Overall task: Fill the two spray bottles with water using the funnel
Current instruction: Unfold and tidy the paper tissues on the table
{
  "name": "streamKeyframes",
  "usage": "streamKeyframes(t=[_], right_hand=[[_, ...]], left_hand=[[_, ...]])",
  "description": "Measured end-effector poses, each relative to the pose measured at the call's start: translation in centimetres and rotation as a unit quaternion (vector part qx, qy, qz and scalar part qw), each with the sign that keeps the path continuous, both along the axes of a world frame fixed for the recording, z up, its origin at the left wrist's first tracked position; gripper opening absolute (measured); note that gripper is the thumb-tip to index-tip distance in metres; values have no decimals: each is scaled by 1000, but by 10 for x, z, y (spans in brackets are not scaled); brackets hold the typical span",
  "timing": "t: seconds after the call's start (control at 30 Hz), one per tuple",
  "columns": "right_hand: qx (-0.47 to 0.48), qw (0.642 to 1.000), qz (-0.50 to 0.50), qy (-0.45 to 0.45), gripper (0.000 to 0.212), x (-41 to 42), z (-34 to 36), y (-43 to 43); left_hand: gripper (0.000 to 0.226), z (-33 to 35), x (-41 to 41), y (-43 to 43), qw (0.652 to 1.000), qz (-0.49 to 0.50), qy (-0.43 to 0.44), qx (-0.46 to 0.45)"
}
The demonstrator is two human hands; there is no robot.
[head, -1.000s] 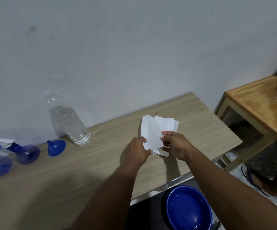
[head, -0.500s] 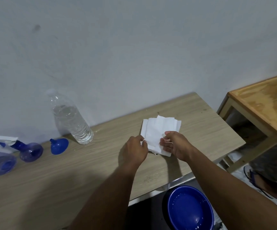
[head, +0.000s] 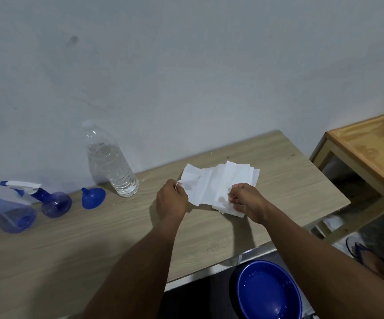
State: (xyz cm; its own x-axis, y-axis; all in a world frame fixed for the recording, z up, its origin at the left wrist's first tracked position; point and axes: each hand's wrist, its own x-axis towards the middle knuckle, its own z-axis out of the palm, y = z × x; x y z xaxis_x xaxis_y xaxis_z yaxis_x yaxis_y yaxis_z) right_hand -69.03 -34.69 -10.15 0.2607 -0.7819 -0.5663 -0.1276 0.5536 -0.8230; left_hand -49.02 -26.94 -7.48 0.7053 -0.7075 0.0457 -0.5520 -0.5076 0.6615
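Note:
Two blue spray bottles lie on their sides at the table's far left: one [head: 9, 217] cut by the frame edge, the other [head: 52, 202] with a white trigger head. A small blue funnel [head: 93, 198] lies next to them. A clear water bottle [head: 112, 166] stands upright by the wall, partly full. My left hand [head: 172, 200] pinches the left edge of a white tissue [head: 211, 184]. My right hand [head: 246, 200] pinches its lower right part, over a small stack of tissues on the table.
The wooden table [head: 94, 245] ends just right of the tissues. A blue basin [head: 267, 293] with some water sits on the floor below its front edge. A second wooden table [head: 375, 143] stands to the right, with sandals on the floor beneath.
My hands have moved apart, the left one drawing a tissue out to the left so it is spread wider. The view has shifted slightly.

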Motion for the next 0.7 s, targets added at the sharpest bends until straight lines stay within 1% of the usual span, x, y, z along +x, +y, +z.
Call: streamKeyframes(t=[0.1, 0.17, 0.2, 0.27, 0.3, 0.37, 0.43, 0.47, 0.57, 0.7], right_hand=[[-24, 999, 4, 41, 6, 4, -2, -1], [-73, 990, 14, 117, 11, 9, -3, -1], [-113, 977, 32, 179, 16, 12, -1, 1], [-190, 936, 72, 286, 22, 19, 5, 6], [-221, 918, 83, 320, 26, 24, 6, 9], [-269, 895, 77, 348, 31, 36, 14, 17], [-295, 896, 68, 326, 29, 54, 24, 23], [-290, 906, 74, 301, 26, 65, 30, 28], [-228, 944, 111, 210, 20, 102, 44, 43], [-139, 973, 134, 126, 21, 155, 51, 77]], left_hand=[[11, 1, 16, 11, 1000, 2, 6, -14], [10, 4, 26, 20, 1000, 7, 7, -13], [9, 5, 32, 24, 1000, 11, 12, -13], [10, 9, 44, 33, 999, 24, 35, -21], [13, 12, 51, 38, 998, 31, 49, -24], [20, 17, 64, 48, 996, 35, 81, -35], [24, 21, 81, 58, 991, 34, 123, -42], [25, 24, 90, 63, 988, 32, 144, -39], [29, 34, 125, 82, 967, 28, 250, -46], [24, 52, 168, 121, 922, 7, 384, -58]])
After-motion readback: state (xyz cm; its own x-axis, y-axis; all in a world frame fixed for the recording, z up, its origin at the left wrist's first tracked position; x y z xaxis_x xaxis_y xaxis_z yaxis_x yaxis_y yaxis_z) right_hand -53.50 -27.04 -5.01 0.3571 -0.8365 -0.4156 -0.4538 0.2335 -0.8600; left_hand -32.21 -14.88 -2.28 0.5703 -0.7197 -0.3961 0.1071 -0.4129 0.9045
